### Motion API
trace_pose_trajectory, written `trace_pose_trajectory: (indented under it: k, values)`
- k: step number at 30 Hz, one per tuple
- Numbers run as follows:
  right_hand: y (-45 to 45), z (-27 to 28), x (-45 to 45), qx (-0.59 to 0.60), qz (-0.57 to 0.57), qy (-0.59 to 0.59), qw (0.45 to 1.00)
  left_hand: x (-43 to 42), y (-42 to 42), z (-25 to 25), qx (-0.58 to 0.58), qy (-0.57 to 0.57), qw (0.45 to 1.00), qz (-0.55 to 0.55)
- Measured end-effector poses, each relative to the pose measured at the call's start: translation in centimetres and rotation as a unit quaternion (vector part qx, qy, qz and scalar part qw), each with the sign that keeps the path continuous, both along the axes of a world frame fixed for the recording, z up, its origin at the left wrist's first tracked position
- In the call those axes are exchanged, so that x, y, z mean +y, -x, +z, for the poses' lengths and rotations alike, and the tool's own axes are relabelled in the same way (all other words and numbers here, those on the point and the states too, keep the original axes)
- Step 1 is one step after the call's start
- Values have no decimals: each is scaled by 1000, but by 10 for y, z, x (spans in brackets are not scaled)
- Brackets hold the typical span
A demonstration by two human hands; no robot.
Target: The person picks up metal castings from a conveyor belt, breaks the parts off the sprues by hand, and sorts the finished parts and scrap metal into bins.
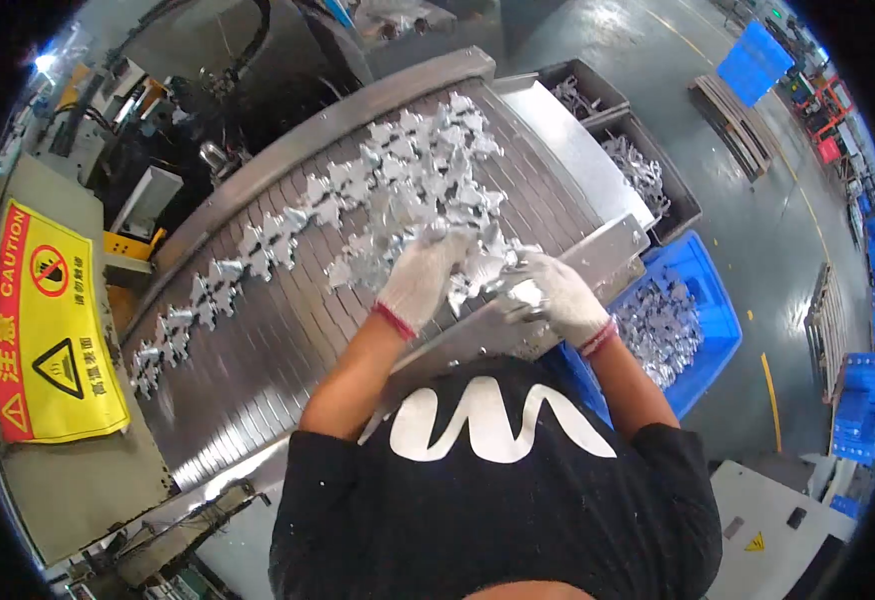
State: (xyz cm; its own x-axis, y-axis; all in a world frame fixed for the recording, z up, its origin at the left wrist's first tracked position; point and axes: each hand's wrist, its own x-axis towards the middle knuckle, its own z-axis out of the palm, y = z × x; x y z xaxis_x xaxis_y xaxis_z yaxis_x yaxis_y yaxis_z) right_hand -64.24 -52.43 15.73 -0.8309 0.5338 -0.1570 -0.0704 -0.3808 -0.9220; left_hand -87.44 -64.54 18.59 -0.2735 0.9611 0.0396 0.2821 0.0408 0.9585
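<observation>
My left hand [426,278], in a white knit glove with a red cuff, is closed on a shiny metal casting [482,268] at the near edge of a loose pile. My right hand [564,302], gloved the same way, grips silvery metal castings [526,293], partly hidden and blurred by motion. The hands are close together over the near side of a slatted metal conveyor [278,345]. Beyond them, the pile of castings [423,165] spreads over the belt. A joined string of castings [213,290] trails off to the left.
A blue bin [723,300] holding small metal pieces stands to my right. Dark crates [683,215] with metal parts sit beyond it, beside a pale metal chute [573,145]. A raised rail [328,135] borders the far side. A yellow caution sign [63,330] hangs at left.
</observation>
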Motion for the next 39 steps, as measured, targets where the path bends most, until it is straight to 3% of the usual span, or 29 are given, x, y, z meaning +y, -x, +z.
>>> trace_pose_trajectory:
  k: [1, 2, 3, 5, 6, 8, 9, 11, 12, 14, 15, 16, 17, 18, 19, 21, 23, 24, 26, 27, 29, 30, 31, 32, 33, 34, 37, 38, 39]
  values:
    - [5, -13, 4, -20, 70, -298, 952, 7, -9, 2, -181, 41, 982, 16]
    - [10, -24, 4, -37, 135, -566, 812, 13, -23, 7, -230, 31, 972, 43]
    - [21, -37, -6, -15, 94, -417, 904, 13, -32, 8, -314, 71, 946, 34]
    - [26, -17, -28, -83, 10, -256, 963, 18, -49, 16, -419, 68, 903, 64]
    - [34, 10, -33, -161, -21, -5, 987, 19, -51, 14, -420, 70, 903, 61]
    - [46, 17, -37, -143, -71, -162, 974, 23, -52, 3, -346, 89, 922, 146]
    - [49, -21, -38, -139, -98, -253, 952, 29, -53, -19, -168, 64, 968, 177]
    - [40, -13, -44, -273, -164, -521, 792, 31, -63, -8, 42, 42, 983, 172]
    - [31, -47, -37, -248, -182, -435, 846, 37, -67, -3, -32, 79, 985, 152]
    - [0, -19, -35, -173, -257, -523, 794, 52, -75, 7, -11, 79, 993, 88]
    - [-22, -27, -24, -208, -219, -624, 720, 61, -78, 4, 38, 83, 995, 29]
    - [-35, -12, -26, -215, -232, -467, 826, 70, -81, 0, 87, 87, 992, -29]
    - [-48, 2, -32, -218, -235, -291, 901, 80, -90, 2, -9, 69, 993, -101]
    - [-61, -7, -34, -174, -279, -189, 925, 92, -106, 4, 19, 90, 989, -119]
    - [-72, -17, -34, -127, -319, -84, 936, 97, -112, 51, -47, 260, 953, -147]
    - [-86, -11, -33, -82, -336, 29, 938, 115, -138, -4, -99, 157, 969, -163]
    - [-98, -15, -36, 22, -357, 127, 925, 116, -144, -6, -174, 117, 954, -214]
    - [-101, -21, -32, 16, -359, 136, 923, 112, -144, -10, -166, 99, 947, -256]
    - [-113, -33, -28, 10, -359, 156, 920, 112, -141, 1, -15, -17, 945, -325]
    - [-124, -38, -27, -46, -385, 114, 915, 109, -140, 11, -27, -7, 938, -345]
    - [-120, -35, -23, -144, -424, 23, 894, 125, -138, 4, 28, -55, 954, -293]
    - [-118, -23, -25, -174, -472, 19, 864, 136, -137, 3, 98, 70, 968, -221]
    - [-146, -46, -15, -203, -465, 18, 862, 138, -121, 21, 101, 47, 983, -149]
    - [-168, -77, -12, -261, -502, -29, 824, 160, -115, 5, 210, 56, 973, -84]
    - [-172, -60, -9, -511, -358, -139, 769, 166, -99, 20, 307, 86, 945, -70]
    - [-176, -40, -5, -711, -180, -240, 636, 171, -80, 25, 341, 89, 932, -90]
    - [-225, -68, -2, -741, -131, -301, 585, 164, -62, 2, 408, 88, 903, -101]
    - [-229, -69, 2, -695, -194, -251, 646, 146, -58, 12, 439, 49, 889, -117]
    - [-233, -73, 2, -667, -260, -238, 657, 130, -57, 22, 477, 23, 871, -116]
